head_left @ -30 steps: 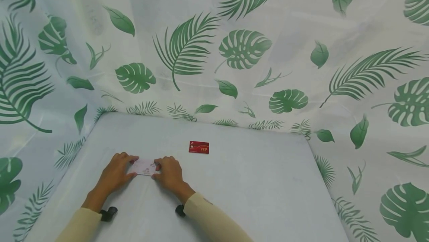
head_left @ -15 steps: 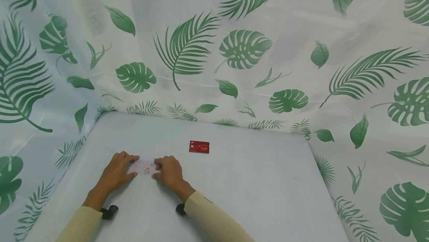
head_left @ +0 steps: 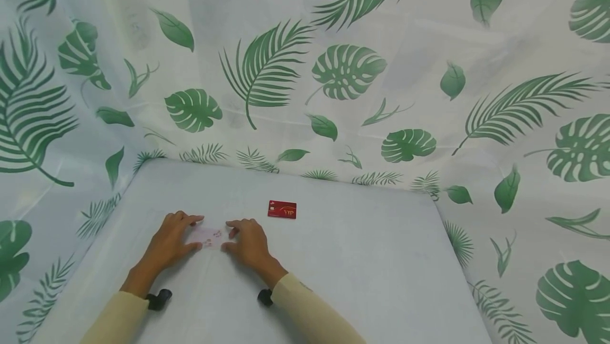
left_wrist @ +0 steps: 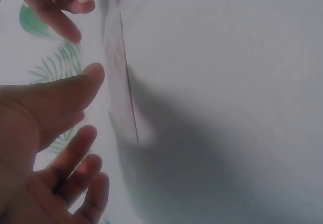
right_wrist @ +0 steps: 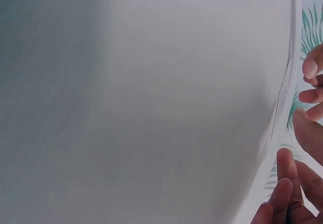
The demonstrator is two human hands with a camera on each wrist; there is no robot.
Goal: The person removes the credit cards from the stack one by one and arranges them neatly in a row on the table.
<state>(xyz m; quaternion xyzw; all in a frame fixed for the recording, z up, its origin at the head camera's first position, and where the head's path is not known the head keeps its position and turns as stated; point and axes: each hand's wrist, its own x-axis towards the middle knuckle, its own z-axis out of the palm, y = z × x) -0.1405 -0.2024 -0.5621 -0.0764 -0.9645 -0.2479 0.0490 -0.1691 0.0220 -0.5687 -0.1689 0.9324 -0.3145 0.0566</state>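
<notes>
A pale pink card (head_left: 208,237) with small reddish marks lies flat on the white table, between the two hands. My left hand (head_left: 167,242) hovers at the card's left end, its thumb and fingers spread. In the left wrist view the left hand (left_wrist: 20,138) stands apart from the card (left_wrist: 120,82), with nothing between its fingers. At the card's right end is my right hand (head_left: 252,244), thumb and forefinger apart and holding nothing. From the right wrist, only the card's thin edge shows, near the fingers. A red card marked VIP (head_left: 282,209) lies farther back, right of the hands.
The white table (head_left: 371,270) runs back to a leaf-print curtain (head_left: 286,69), which also hangs along the left and right sides. Each wrist wears a small black device, the left one (head_left: 159,299) and the right one (head_left: 265,297).
Both hands held the pink card's ends earlier. Now their fingers have come off it, and the right hand has drawn slightly to the right. The red card has stayed in place.
</notes>
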